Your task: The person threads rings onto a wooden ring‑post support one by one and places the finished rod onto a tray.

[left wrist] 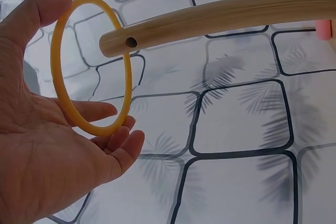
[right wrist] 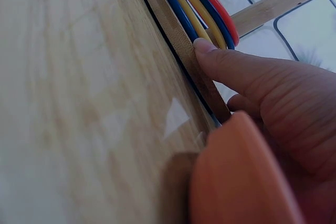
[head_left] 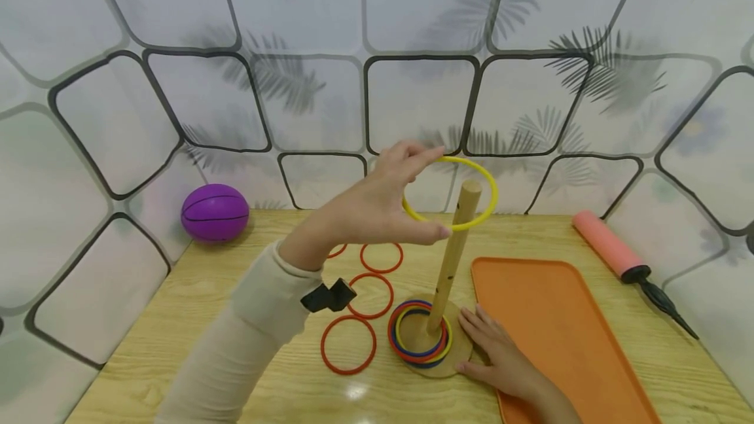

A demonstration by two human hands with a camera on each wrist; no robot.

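Observation:
My left hand [head_left: 383, 198] pinches a yellow ring [head_left: 495, 188] between thumb and fingers. In the head view the top of the upright wooden post [head_left: 452, 260] shows inside this ring, whose near side crosses in front of the post. Seen from the left wrist, the post's tip overlaps the ring [left wrist: 55, 66]. Several blue, red and yellow rings [head_left: 393, 345] lie stacked around the post's foot on its round wooden base [head_left: 461, 349]. My right hand [head_left: 501, 358] rests on the base's right edge, fingers spread; its thumb touches the edge of the base [right wrist: 173, 22] in the right wrist view.
Several red rings [head_left: 323, 352] lie flat on the wooden table left of the base. An orange tray [head_left: 548, 319] is at right, partly under my right arm. A pink pump [head_left: 609, 247] lies beyond it. A purple ball [head_left: 215, 212] sits at the back left. Patterned walls enclose the table.

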